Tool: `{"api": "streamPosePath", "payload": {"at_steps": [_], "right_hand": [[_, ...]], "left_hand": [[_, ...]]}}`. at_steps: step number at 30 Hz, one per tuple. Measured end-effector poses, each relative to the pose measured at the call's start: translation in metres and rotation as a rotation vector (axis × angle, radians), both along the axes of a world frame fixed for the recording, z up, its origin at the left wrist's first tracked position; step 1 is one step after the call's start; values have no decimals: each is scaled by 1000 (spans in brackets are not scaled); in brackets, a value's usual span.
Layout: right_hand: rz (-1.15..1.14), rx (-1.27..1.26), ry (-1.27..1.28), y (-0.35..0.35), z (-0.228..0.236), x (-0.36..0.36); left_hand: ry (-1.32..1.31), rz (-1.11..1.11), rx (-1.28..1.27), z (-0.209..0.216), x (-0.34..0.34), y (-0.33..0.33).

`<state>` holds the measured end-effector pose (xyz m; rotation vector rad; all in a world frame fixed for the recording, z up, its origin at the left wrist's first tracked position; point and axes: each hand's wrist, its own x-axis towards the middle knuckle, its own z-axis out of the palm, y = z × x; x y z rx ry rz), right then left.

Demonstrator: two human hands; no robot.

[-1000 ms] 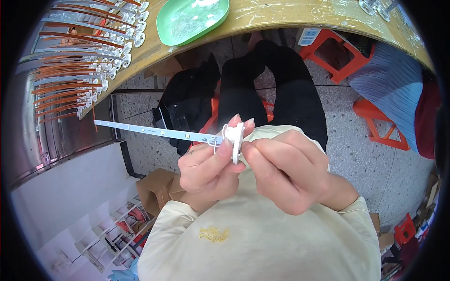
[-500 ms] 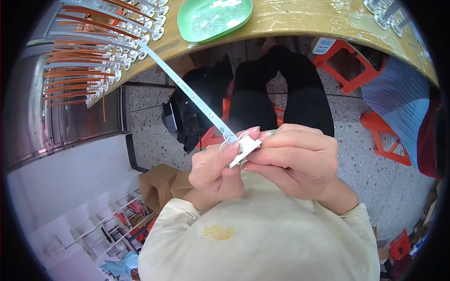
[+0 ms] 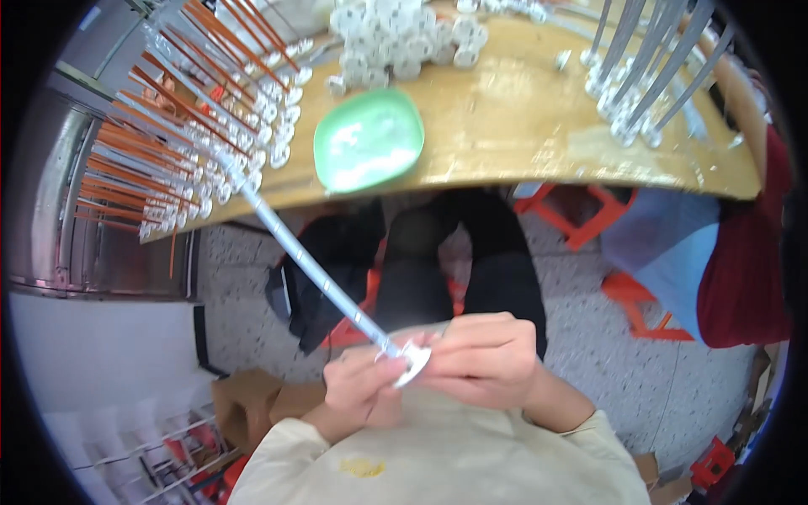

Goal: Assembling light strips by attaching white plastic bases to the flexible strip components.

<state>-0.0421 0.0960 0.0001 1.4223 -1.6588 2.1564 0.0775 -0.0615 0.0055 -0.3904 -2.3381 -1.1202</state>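
White round plastic cap [image 3: 414, 364] sits low centre of the frame, pinched between both hands at the end of a long thin silvery rod [image 3: 316, 278]. Left hand [image 3: 364, 389] closed around the rod's base, right hand [image 3: 484, 358] closed on the cap. Rod slants to upper left, over the wooden table [image 3: 505, 126], past a green plastic tray [image 3: 369, 139].

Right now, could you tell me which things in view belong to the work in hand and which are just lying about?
In the work:
- left hand and right hand, both holding the white disc cap
- clear tube running from the cap toward the table
- orange and clear tube row
- white cap heap

Lying about:
- green dish
- black bag
- red stool
- cardboard box
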Motion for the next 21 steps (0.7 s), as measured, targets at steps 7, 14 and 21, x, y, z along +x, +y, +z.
{"api": "streamPosePath", "payload": {"at_steps": [7,14,21], "right_hand": [[-475,191,318,14,23,-134],[-651,447,-207,30,-25,-227],[-654,477,-162,28,-31,-228]], "left_hand": [[162,23,59,35,-31,6],[191,-66,-83,87,-90,-2],[214,-126,-95,90,-220,7]]}}
